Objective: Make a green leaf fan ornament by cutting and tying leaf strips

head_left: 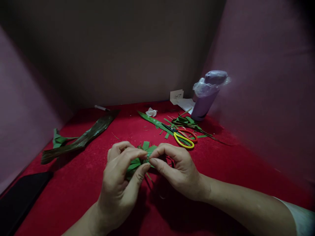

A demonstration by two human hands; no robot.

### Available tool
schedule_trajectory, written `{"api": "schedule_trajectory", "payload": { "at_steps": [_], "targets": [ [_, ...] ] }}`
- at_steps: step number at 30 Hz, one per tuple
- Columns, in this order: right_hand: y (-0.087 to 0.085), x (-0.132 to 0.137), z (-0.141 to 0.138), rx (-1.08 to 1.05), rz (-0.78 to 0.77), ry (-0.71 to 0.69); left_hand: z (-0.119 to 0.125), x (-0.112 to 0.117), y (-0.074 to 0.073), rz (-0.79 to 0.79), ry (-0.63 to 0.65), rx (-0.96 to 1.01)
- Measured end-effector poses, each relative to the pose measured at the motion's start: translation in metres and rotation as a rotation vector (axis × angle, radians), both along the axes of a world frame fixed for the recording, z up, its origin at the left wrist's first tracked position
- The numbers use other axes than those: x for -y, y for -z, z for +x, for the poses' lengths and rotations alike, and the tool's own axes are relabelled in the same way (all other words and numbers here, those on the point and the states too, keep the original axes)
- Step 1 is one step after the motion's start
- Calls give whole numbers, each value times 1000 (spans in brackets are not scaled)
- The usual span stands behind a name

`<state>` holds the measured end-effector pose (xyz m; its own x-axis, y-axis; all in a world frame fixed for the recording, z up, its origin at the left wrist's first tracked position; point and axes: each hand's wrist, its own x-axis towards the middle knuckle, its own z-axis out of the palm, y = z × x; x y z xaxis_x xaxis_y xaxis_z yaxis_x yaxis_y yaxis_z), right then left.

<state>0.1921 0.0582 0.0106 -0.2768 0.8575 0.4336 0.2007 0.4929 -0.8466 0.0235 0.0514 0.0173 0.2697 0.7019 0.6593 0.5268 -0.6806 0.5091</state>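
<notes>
Between my two hands is a small woven piece of green leaf strips [134,165], with strip ends sticking out above and below it. My left hand [123,175] is closed around its left side, thumb and fingertips pinching near the middle. From the other side my right hand [176,170] pinches at the same spot with thumb and forefinger; part of the piece is hidden behind the fingers. Just beyond my right hand lie scissors [183,137] with one red and one yellow handle, resting partly on a long green leaf [154,120].
Leaf scraps [188,121] lie at the right, beside a purple container [205,104] topped with clear plastic. Behind are a white card [176,97] and crumpled tissue [151,112]. A long dark leaf [86,137] and a black flat object [24,193] lie left on the red cloth.
</notes>
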Motion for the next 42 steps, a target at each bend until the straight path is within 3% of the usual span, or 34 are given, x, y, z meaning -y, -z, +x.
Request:
{"api": "schedule_trajectory", "payload": {
  "at_steps": [7,10,16,20,29,42],
  "targets": [
    [0,0,1,-25,1,-17,1,-4,0,115,3,-50],
    [0,1,1,-54,-15,-5,-1,-4,0,107,-20,-55],
    [-2,1,1,-40,14,-31,0,-3,-2,120,51,-97],
    [-2,1,1,-24,19,-30,1,-2,-3,134,9,-128],
    [1,0,1,-11,14,-45,3,-2,-1,36,3,-198],
    [-1,1,1,-6,84,-80,0,-2,2,65,27,-126]
  ]
}}
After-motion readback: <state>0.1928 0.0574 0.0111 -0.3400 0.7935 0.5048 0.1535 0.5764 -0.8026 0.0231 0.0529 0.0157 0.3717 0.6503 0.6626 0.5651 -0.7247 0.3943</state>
